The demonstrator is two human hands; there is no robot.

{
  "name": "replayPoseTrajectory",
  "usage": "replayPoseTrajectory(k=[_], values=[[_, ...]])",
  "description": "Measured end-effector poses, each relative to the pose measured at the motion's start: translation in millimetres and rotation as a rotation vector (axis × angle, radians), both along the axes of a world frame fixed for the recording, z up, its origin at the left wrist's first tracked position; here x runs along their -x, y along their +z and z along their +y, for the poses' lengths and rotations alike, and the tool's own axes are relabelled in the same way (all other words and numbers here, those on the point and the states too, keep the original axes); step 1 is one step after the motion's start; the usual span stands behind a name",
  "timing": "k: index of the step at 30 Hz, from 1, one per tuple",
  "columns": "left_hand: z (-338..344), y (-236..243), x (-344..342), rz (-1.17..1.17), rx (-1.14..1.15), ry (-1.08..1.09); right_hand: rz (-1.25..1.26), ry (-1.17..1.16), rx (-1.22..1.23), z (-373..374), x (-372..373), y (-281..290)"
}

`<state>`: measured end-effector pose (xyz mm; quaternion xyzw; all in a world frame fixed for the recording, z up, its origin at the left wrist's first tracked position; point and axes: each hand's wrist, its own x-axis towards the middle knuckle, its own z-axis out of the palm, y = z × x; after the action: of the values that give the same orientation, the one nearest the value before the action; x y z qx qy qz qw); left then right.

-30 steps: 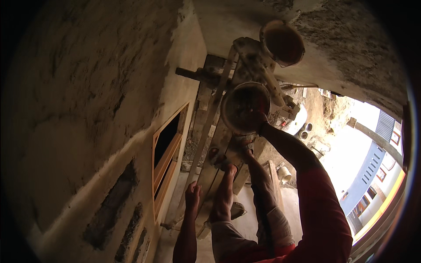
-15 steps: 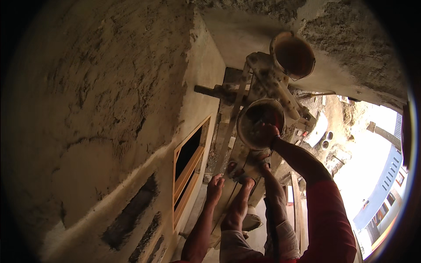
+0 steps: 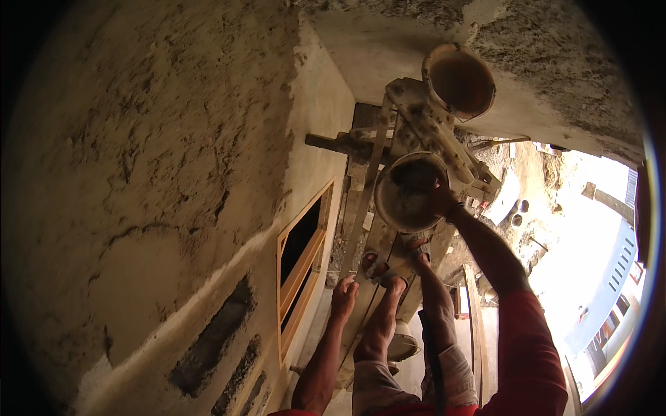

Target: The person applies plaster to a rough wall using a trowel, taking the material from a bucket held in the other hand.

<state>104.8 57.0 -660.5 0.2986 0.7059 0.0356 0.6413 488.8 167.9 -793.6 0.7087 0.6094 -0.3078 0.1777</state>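
Note:
My right hand [image 3: 442,200] reaches into a round bucket [image 3: 402,211] on the planks ahead of my feet. Its fingers look closed near the right side of the rim. A dark shape lies beside them inside the bucket, too shadowed to tell what it is. Lower and to the left, my left hand [image 3: 344,297] hangs in front of the wall, near the wooden window frame [image 3: 300,276]. Its fingers are curled, and a small pale bit shows at the fingertips; what it is cannot be made out.
Narrow scaffold planks [image 3: 369,310] carry my sandalled feet [image 3: 377,266]. A second bucket [image 3: 454,64] stands farther off by rough timbers [image 3: 444,149]. Partly plastered wall [image 3: 166,159] rises at the left. Bright ground with rubble [image 3: 544,180] lies below at the right.
My right hand has shifted slightly right and toward the bucket's rim. The dark shape now shows in the bucket's upper part. My left hand has barely moved.

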Motion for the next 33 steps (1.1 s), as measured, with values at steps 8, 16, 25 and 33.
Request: replayPoseTrajectory(k=[8,16,25,33], values=[[-15.2,6.1,-7.2,0.008,0.021,0.029,0.271,0.299,0.052,-36.6,-0.9,-50.5],[27.9,-18.9,-15.3,-0.014,0.031,-0.148,0.303,0.296,-0.079,16.4,-15.1,24.2],[48.4,-0.5,-16.4,-0.086,-0.066,0.015,0.191,0.367,0.115,-14.9,11.2,56.9],[-9.0,-12.9,1.7,0.003,-0.034,-0.087,0.061,0.176,-0.185,3.1,-11.3,-6.1]])
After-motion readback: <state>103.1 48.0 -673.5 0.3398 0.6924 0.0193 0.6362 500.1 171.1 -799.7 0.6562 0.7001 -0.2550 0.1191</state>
